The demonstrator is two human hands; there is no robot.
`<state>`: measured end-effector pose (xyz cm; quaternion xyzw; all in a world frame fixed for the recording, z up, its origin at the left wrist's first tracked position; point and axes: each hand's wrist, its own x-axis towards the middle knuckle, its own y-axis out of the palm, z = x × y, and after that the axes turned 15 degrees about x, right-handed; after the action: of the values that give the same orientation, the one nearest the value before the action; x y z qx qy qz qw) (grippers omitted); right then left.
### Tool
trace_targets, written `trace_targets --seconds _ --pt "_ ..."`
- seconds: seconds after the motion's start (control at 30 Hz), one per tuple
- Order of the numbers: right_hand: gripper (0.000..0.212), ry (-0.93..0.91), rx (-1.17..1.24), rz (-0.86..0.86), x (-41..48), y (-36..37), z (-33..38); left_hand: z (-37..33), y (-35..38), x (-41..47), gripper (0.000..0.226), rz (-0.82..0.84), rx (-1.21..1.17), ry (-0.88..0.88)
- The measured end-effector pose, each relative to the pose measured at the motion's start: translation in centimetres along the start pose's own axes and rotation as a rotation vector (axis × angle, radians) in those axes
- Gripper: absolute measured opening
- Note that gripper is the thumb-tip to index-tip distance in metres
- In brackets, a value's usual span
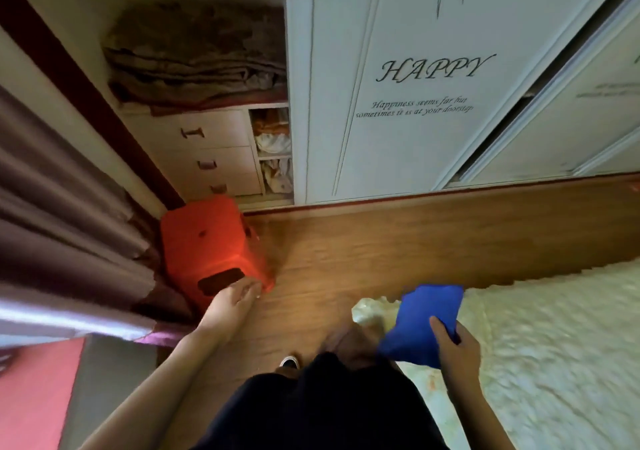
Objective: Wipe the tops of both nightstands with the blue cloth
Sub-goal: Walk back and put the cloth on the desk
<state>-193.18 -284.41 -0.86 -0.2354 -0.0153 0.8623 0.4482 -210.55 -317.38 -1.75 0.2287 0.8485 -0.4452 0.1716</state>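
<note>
In right grip [457, 349], seemingly bunched: blue cloth [424, 321]

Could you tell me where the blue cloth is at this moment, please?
In the head view, the blue cloth is at lower right, held in the right hand over the edge of the cream bedspread.

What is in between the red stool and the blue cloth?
Only bare brown wooden floor lies between the red plastic stool and the blue cloth held in the right hand, in the head view.
</note>
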Motion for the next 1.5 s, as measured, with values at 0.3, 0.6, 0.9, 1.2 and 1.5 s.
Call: trace_targets --seconds 0.3,0.6,0.9,1.2,1.5 --pt "0.032 0.076 0.099 -0.113 13.8 2.7 4.8 -11.1 1.7 16.7 0.023 0.167 0.062 0.078" --pt "0.026 0.036 0.248 -0.16 28.3 2.8 13.5 -25.3 -0.1 29.0 0.022 0.135 0.06 0.041" --pt "0.029 0.078 0.348 -0.384 39.7 -2.4 15.8 -42.2 4.8 41.5 0.021 0.257 0.276 0.206" --pt "0.032 0.229 0.412 -0.746 51.8 -11.8 17.9 -66.5 18.0 52.0 0.024 0.542 0.443 0.487" --pt "0.028 0.324 0.495 -1.048 58.5 -23.7 19.1 -90.0 31.8 54.5 0.033 0.783 0.57 0.743"
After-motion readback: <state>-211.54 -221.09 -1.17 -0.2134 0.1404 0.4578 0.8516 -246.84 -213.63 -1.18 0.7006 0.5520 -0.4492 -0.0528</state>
